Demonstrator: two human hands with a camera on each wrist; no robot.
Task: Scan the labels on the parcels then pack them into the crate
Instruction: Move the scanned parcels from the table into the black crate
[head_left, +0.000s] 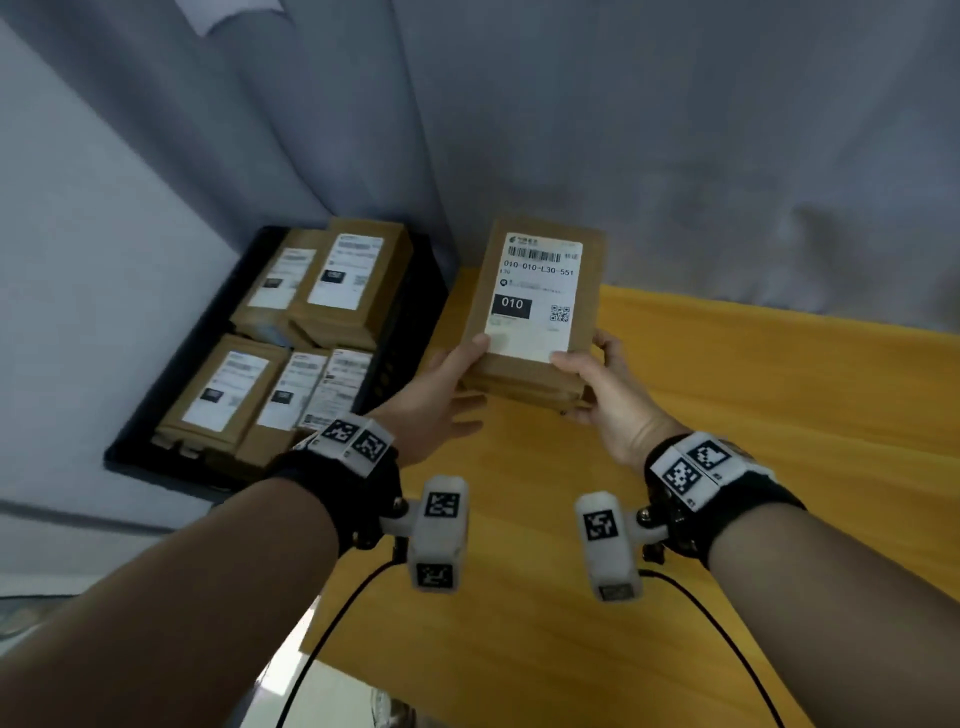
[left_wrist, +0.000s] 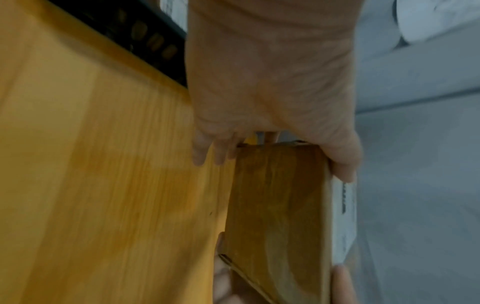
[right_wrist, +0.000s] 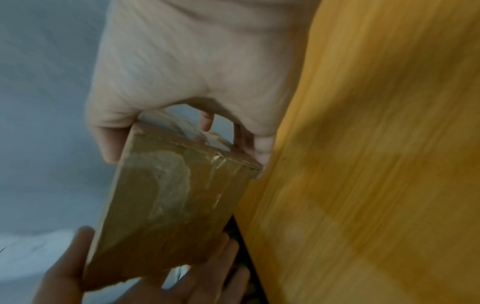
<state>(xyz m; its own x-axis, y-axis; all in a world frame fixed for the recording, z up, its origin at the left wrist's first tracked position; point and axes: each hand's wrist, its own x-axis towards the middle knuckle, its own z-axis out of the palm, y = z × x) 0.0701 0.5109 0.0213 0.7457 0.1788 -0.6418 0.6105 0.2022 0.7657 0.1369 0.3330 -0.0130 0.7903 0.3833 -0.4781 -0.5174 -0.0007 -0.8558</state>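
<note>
A brown cardboard parcel (head_left: 535, 296) with a white label reading 010 faces up, tilted, above the yellow table (head_left: 753, 415). My left hand (head_left: 470, 376) grips its near left corner, thumb on the label and fingers underneath. My right hand (head_left: 587, 374) grips the near right corner the same way. The left wrist view shows my left hand (left_wrist: 272, 144) on the parcel's (left_wrist: 278, 205) end. In the right wrist view my right hand (right_wrist: 182, 131) pinches the taped parcel (right_wrist: 168, 205). To the left stands the black crate (head_left: 423, 296), holding several labelled parcels (head_left: 343, 286).
The crate sits lower than the table, against its left edge. A grey curtain (head_left: 623, 130) hangs behind both. Two black cables (head_left: 332, 623) run down from the wrist cameras over the table's near edge. No scanner is in view.
</note>
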